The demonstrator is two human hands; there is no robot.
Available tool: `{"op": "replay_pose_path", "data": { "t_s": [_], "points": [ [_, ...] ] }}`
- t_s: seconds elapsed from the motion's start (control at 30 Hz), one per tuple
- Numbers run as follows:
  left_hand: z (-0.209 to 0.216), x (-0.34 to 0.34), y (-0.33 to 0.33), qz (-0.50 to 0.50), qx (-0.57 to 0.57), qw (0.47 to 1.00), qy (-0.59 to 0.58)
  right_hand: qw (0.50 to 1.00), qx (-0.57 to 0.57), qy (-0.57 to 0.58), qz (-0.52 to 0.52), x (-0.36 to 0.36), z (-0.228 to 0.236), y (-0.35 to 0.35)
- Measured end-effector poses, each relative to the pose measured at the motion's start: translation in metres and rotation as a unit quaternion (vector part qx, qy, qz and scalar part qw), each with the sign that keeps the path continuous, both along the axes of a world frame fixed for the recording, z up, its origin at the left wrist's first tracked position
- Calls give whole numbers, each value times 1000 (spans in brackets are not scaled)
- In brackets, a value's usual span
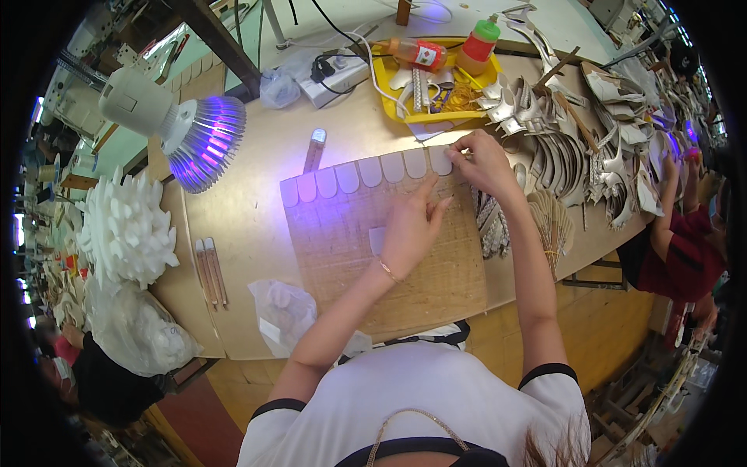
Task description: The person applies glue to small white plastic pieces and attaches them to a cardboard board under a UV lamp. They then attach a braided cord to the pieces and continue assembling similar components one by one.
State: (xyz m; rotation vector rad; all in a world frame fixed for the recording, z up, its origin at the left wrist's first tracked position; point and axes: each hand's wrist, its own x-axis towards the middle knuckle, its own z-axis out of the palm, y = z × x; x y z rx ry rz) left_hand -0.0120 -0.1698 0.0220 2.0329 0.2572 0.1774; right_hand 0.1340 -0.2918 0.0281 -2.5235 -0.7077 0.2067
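A flat brown board [342, 257] lies in front of me on the table. Along its far edge runs a row of several pale, rounded, tongue-shaped pieces [369, 173]. My right hand [484, 165] pinches the piece at the row's right end [440, 159] between thumb and fingers. Over the board, my left hand [408, 228] is open, its index fingertip just below the neighbouring piece and its thumb held apart. Whether that fingertip touches the piece, I cannot tell. Partly under my left hand lies a small pale rectangle [377, 240].
A finned lamp [206, 144] glows violet at the left, near a white spiky bundle [128, 226]. Behind the board stands a yellow tray [443, 118] with bottles. Stacked shoe-part pieces [556, 159] crowd the right. Pens [210, 272] and a plastic bag [284, 315] lie left. A co-worker [677, 249] is at right.
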Motion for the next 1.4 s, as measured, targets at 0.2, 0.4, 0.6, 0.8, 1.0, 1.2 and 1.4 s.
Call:
{"op": "replay_pose_path", "data": {
  "t_s": [0.2, 0.4, 0.6, 0.8, 1.0, 1.2, 1.4],
  "points": [
    [-5, 4, -3, -38, 54, 997, 37, 997, -37, 73, -6, 7, -1, 5],
    [-7, 5, -7, -47, 66, 995, 60, 993, -37, 104, -34, 7, 2, 8],
    [-14, 7, -9, -21, 74, 997, 21, 995, -48, 79, -47, 3, -4, 12],
    [-12, 10, -10, -25, 74, 996, 52, 996, -62, 41, -56, -3, -4, 14],
    [-17, 11, -12, -18, 65, 996, 52, 995, -83, 9, -49, -9, -2, 18],
    [-16, 10, -6, -13, 11, 998, 59, 971, 7, -232, -62, -23, 1, 15],
    [16, -4, 6, 97, -530, 840, -68, 956, 149, 254, -9, -60, 32, -19]
  ]
}}
